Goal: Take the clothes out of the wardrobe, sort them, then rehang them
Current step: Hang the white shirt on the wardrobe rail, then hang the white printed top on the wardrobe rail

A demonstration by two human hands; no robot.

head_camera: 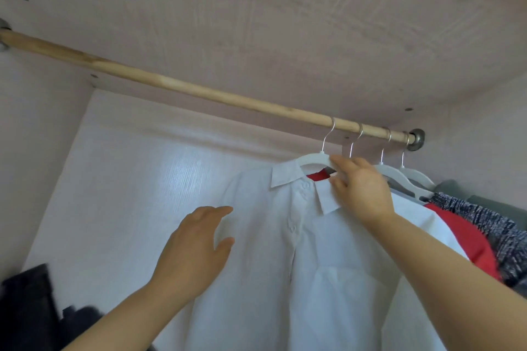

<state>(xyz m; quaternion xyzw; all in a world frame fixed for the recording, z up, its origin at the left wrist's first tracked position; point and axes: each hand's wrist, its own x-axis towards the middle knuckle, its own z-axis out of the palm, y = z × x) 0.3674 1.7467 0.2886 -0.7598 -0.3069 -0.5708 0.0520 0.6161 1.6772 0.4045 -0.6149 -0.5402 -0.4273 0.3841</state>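
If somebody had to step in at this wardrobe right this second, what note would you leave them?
Left grip, a bare hand: open, in front of the white shirt; contact unclear.
Right grip: pinches the white hanger beside the collar.
Things: the shirt hangs on the wooden rod; a red garment and a knit garment hang behind it, toward the rod's right end. Dark clothes lie lower left.
Done or left: one picture cannot show whether this shirt is coming out or going back.

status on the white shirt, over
Right hand pinches white hanger, hook on rod. Left hand open by white shirt front. Three more hangers close on right.
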